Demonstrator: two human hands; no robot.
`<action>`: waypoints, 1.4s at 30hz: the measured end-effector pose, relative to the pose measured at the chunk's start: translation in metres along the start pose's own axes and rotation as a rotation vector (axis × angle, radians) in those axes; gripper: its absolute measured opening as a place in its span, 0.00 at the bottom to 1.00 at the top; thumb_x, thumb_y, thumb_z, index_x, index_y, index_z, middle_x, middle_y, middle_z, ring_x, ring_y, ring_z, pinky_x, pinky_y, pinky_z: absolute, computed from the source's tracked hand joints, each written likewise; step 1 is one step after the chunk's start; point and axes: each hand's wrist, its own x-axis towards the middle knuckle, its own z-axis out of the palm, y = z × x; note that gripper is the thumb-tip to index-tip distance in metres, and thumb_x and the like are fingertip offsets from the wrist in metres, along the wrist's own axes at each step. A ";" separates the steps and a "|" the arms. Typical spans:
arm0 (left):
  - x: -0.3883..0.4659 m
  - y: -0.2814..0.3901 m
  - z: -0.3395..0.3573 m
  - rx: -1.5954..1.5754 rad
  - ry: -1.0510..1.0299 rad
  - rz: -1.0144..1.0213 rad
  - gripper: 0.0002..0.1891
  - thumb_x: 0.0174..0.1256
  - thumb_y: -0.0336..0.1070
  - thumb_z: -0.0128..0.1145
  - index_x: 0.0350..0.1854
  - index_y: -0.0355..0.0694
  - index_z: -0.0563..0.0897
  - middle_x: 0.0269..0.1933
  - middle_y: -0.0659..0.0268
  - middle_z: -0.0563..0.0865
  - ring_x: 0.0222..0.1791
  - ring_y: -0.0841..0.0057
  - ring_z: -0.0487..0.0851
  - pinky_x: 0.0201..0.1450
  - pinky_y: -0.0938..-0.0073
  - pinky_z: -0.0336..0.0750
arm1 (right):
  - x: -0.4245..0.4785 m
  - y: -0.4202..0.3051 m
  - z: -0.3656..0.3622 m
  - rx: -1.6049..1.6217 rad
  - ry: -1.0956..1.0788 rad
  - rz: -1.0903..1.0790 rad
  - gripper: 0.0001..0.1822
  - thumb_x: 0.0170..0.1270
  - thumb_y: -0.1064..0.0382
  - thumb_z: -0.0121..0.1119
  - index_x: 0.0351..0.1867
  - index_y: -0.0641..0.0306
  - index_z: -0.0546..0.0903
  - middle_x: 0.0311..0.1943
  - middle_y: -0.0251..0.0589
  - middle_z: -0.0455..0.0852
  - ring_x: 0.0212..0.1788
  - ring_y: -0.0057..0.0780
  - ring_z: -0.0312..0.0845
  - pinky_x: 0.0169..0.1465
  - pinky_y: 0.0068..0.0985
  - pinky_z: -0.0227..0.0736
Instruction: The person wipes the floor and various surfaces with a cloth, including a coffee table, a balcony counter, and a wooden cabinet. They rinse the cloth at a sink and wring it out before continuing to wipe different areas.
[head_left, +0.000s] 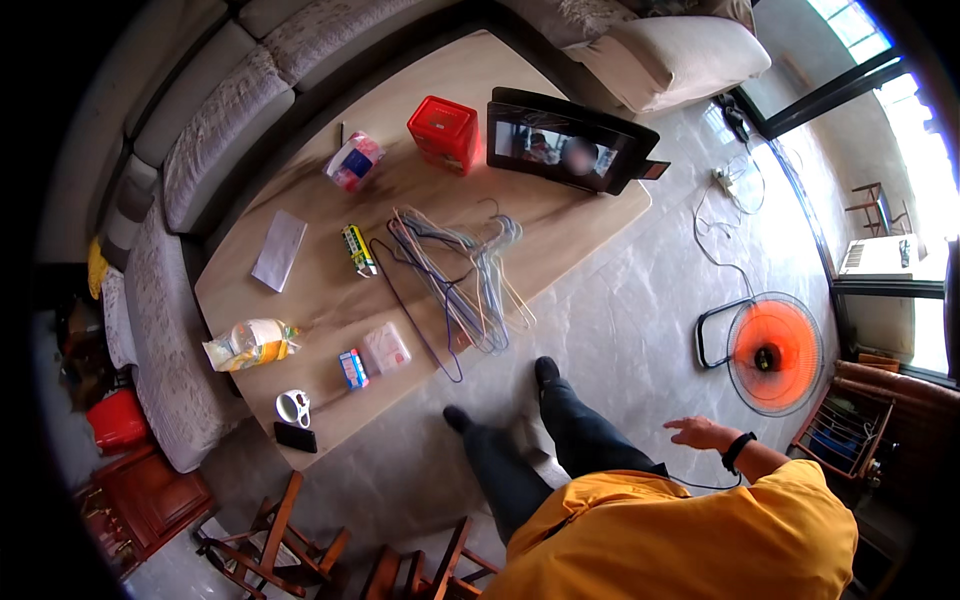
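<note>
My right hand (701, 433) hangs over the tiled floor beside my hip, fingers stretched out and nothing in it. A dark band circles that wrist. My left hand is out of view. Before me stands a low marble-patterned table (480, 67). A heap of thin clothes hangers (480, 281) lies at its near edge, some sticking out past the rim. Left of them are a yellow-green box (359, 250), a clear plastic box (386, 348) with pale contents and a small blue box (353, 369).
An orange fan (775, 354) stands on the floor to my right, its cord trailing. The table also holds a red canister (445, 135), a screen device (570, 142), a white mug (293, 409) and a black phone (295, 437). Wooden chairs (277, 536) stand at lower left; a sofa (225, 127) lies beyond.
</note>
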 end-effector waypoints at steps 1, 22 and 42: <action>-0.007 -0.003 0.008 -0.013 -0.012 -0.006 0.21 0.53 0.31 0.65 0.52 0.38 0.80 0.44 0.68 0.85 0.43 0.80 0.80 0.49 0.74 0.74 | -0.006 -0.004 -0.013 -0.018 -0.018 0.027 0.26 0.64 0.50 0.55 0.64 0.47 0.73 0.52 0.53 0.82 0.54 0.50 0.77 0.59 0.39 0.71; 0.032 0.040 -0.067 -0.015 -0.249 0.088 0.28 0.47 0.24 0.66 0.56 0.35 0.78 0.43 0.68 0.84 0.43 0.80 0.79 0.48 0.76 0.75 | -0.152 0.008 -0.089 0.680 0.976 0.111 0.22 0.66 0.62 0.58 0.62 0.56 0.76 0.55 0.40 0.82 0.54 0.33 0.79 0.58 0.30 0.72; -0.039 0.354 0.290 0.656 -0.492 0.558 0.26 0.50 0.20 0.66 0.55 0.40 0.78 0.46 0.72 0.84 0.47 0.80 0.80 0.52 0.76 0.73 | -0.263 0.162 0.197 1.157 1.439 0.234 0.18 0.63 0.66 0.58 0.55 0.61 0.80 0.45 0.44 0.85 0.43 0.31 0.82 0.47 0.26 0.77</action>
